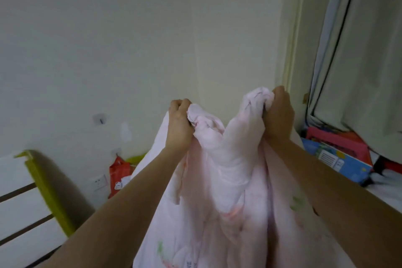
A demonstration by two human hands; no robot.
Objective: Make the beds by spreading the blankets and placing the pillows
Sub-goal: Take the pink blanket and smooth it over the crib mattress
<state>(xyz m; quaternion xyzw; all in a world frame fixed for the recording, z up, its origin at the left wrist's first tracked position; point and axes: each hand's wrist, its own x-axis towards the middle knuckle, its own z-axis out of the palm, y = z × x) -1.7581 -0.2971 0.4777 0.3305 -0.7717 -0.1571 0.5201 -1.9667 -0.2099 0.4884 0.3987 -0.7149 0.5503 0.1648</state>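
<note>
A pale pink blanket (pixel 226 180) with small printed figures hangs bunched in front of me, lifted high against the wall. My left hand (pixel 178 125) is shut on one gathered part of its top edge. My right hand (pixel 278 113) is shut on another gathered part, a little higher and to the right. The cloth sags in folds between the two fists and drops out of view at the bottom. No pillow is in sight, and the blanket hides the mattress.
A white slatted bed frame with a yellow-green edge (pixel 43 187) stands at lower left. A red bag (pixel 119 172) leans at the wall near a socket (pixel 99 181). At right are a curtain (pixel 359 50), a pink basket (pixel 339 139) and a blue box (pixel 335 161).
</note>
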